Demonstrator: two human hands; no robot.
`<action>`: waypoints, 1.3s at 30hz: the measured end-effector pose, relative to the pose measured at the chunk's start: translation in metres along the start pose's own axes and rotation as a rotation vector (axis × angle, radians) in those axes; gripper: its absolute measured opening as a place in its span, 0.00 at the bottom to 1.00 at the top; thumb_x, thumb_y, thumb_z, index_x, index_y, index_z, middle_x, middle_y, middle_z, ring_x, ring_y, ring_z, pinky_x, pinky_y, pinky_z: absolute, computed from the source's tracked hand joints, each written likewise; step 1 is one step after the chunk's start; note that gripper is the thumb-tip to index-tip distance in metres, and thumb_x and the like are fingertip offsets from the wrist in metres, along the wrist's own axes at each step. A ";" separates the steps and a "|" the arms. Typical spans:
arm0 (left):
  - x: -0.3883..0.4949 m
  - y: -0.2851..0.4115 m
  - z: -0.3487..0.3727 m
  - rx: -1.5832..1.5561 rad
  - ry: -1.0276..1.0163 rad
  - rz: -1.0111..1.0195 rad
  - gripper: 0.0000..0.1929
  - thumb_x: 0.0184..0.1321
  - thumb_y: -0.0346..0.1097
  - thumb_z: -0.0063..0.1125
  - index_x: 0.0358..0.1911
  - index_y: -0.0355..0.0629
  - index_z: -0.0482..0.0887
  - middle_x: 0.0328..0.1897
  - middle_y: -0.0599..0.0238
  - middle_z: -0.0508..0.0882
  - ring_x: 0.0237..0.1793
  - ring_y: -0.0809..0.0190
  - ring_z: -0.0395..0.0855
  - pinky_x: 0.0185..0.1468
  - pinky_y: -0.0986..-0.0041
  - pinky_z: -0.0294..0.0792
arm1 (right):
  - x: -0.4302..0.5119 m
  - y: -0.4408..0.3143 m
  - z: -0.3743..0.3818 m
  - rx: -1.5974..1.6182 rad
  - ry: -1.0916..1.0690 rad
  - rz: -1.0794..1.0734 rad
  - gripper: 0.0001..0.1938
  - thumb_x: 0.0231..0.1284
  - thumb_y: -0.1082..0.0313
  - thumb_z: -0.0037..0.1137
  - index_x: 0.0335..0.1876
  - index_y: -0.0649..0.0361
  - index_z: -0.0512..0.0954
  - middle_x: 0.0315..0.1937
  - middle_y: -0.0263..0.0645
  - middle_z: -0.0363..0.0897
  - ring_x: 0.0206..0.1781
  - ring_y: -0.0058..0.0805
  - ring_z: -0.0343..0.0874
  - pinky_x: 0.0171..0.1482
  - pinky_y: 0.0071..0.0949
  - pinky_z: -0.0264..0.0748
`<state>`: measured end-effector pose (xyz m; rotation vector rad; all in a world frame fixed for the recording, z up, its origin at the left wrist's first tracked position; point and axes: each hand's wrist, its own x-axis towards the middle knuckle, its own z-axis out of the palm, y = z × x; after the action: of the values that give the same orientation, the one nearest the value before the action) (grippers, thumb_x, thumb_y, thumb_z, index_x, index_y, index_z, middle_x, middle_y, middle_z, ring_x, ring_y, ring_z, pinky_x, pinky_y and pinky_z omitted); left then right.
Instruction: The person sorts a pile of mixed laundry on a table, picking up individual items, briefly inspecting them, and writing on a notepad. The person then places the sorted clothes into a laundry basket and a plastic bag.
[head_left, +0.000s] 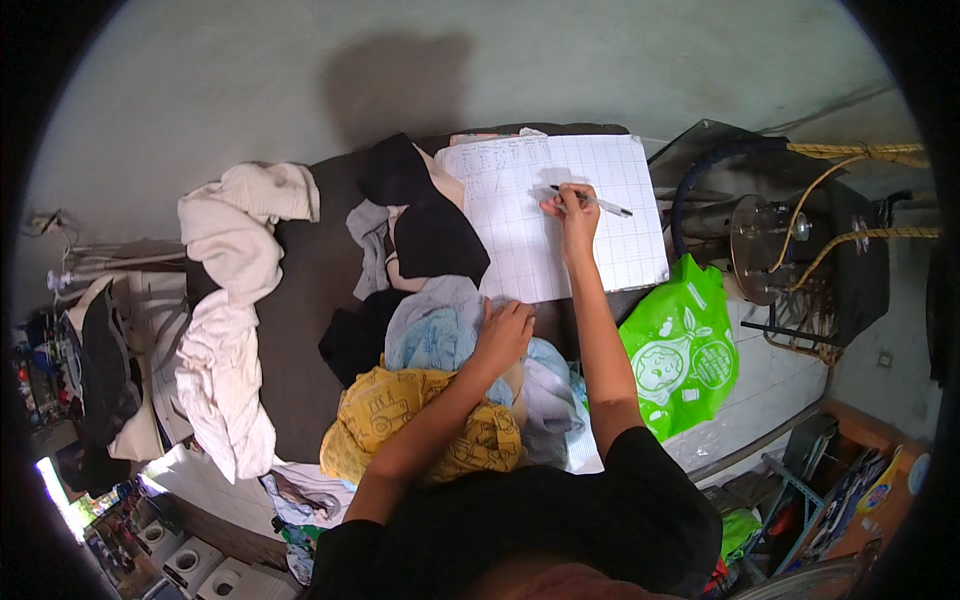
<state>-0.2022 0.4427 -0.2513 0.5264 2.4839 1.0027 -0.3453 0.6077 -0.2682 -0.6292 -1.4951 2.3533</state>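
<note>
My right hand (576, 214) holds a pen (607, 205) over the right page of an open ruled notebook (525, 247), whose left page bears handwriting near its top. My left hand (506, 331) rests on a heap of clothes just below the notebook's lower edge; nothing shows in its grasp, though the palm side is hidden. In that heap are a yellow cloth printed with tractors (382, 409), a light blue printed cloth (431, 341) and a pale striped cloth (551, 390). Black garments (439, 232) lie against the notebook's left side and partly over its edge.
Cream cloths (232, 232) lie along the left edge of the dark padded table (300, 322). A green printed plastic bag (686, 345) is at the table's right. Beyond it stands a metal vessel (754, 247) with yellow hoses (832, 251). A wall rises behind the table.
</note>
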 end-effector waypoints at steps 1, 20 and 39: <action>0.004 -0.004 0.002 0.029 0.032 -0.003 0.09 0.60 0.35 0.49 0.40 0.41 0.78 0.46 0.57 0.76 0.50 0.50 0.75 0.66 0.41 0.44 | 0.015 0.006 0.006 -0.026 0.006 -0.018 0.07 0.59 0.73 0.53 0.38 0.65 0.69 0.30 0.40 0.73 0.30 0.25 0.77 0.34 0.26 0.82; 0.022 -0.013 0.001 0.079 -0.062 -0.118 0.33 0.59 0.38 0.48 0.69 0.46 0.53 0.74 0.41 0.34 0.71 0.32 0.29 0.60 0.28 0.22 | 0.075 0.051 0.051 -0.262 -0.057 -0.250 0.13 0.61 0.70 0.54 0.22 0.60 0.66 0.16 0.36 0.72 0.19 0.19 0.74 0.22 0.18 0.71; 0.021 -0.015 0.004 0.080 -0.079 -0.129 0.36 0.56 0.38 0.53 0.68 0.41 0.53 0.74 0.43 0.33 0.72 0.35 0.28 0.62 0.31 0.22 | 0.081 0.084 0.065 -0.526 -0.113 -0.365 0.17 0.61 0.69 0.52 0.17 0.59 0.64 0.10 0.29 0.63 0.13 0.13 0.61 0.16 0.19 0.57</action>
<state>-0.2209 0.4449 -0.2696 0.4157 2.4605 0.8210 -0.4483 0.5585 -0.3370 -0.2941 -2.0975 1.7530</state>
